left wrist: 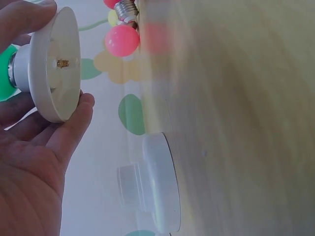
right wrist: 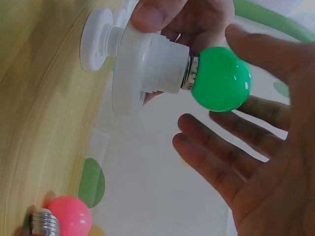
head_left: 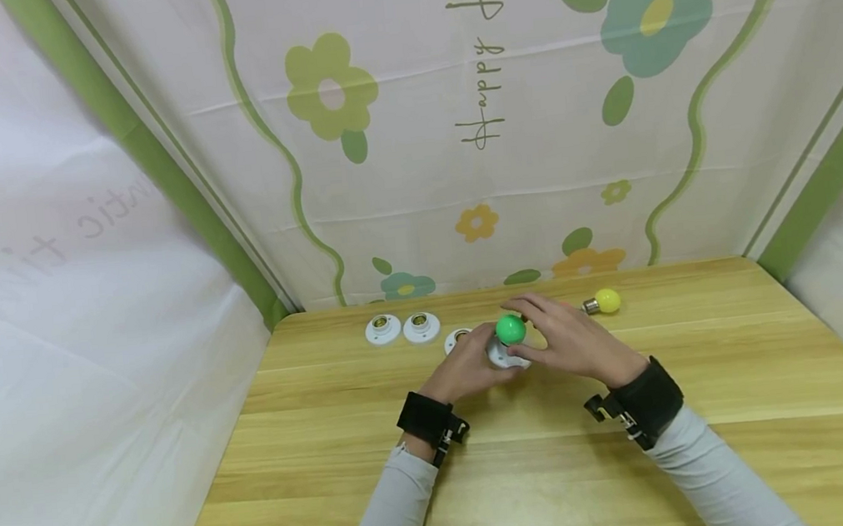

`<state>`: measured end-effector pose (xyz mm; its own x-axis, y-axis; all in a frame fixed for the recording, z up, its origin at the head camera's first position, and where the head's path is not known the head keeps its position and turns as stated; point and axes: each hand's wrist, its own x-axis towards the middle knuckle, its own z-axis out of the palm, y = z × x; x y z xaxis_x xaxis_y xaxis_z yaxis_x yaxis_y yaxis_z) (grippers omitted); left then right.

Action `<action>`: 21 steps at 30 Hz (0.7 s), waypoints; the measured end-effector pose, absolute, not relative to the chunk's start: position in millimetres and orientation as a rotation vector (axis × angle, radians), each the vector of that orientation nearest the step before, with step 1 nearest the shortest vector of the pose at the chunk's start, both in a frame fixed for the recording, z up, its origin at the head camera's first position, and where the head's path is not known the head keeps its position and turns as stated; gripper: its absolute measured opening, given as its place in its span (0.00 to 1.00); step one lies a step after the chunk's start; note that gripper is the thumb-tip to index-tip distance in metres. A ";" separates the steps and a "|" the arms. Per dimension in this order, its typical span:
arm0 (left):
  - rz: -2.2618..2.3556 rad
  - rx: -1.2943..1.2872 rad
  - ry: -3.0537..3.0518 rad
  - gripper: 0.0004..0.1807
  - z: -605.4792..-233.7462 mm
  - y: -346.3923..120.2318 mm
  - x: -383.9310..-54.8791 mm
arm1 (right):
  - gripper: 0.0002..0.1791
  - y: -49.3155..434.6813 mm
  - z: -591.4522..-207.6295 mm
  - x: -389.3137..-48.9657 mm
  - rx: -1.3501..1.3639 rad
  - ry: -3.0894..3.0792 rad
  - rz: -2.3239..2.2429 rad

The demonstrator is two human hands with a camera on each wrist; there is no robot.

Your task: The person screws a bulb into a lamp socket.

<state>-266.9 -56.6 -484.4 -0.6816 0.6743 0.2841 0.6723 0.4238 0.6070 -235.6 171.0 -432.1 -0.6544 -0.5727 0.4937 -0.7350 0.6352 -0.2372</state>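
My left hand (head_left: 467, 369) grips a white lamp socket (left wrist: 40, 69) by its round base, held tilted off the table with its underside showing in the left wrist view. A green light bulb (right wrist: 220, 79) sits in the socket's mouth, with a strip of its metal screw base visible at the rim. Around the bulb is my right hand (head_left: 570, 340), its thumb on one side and its fingers spread on the other. In the right wrist view those fingers (right wrist: 221, 160) are fairly straight, and gaps show between thumb, fingers and the green globe.
Two white sockets (head_left: 383, 331) (head_left: 422, 328) stand at the back left of the wooden table (head_left: 530, 471); a third socket (left wrist: 165, 184) is partly behind my left hand. A yellow bulb (head_left: 608, 301) and pinkish-red bulbs (left wrist: 122, 41) lie at the back right, before a printed curtain (head_left: 422, 188).
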 end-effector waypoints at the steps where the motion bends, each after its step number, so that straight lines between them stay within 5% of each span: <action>1: 1.127 1.253 2.649 0.36 -484.8 -56.7 -267.2 | 0.36 171.2 -432.5 -235.5 1.042 -2.490 0.603; 21: 1.167 1.223 2.609 0.39 -485.8 -58.3 -267.1 | 0.27 171.6 -431.4 -234.5 1.057 -2.477 0.580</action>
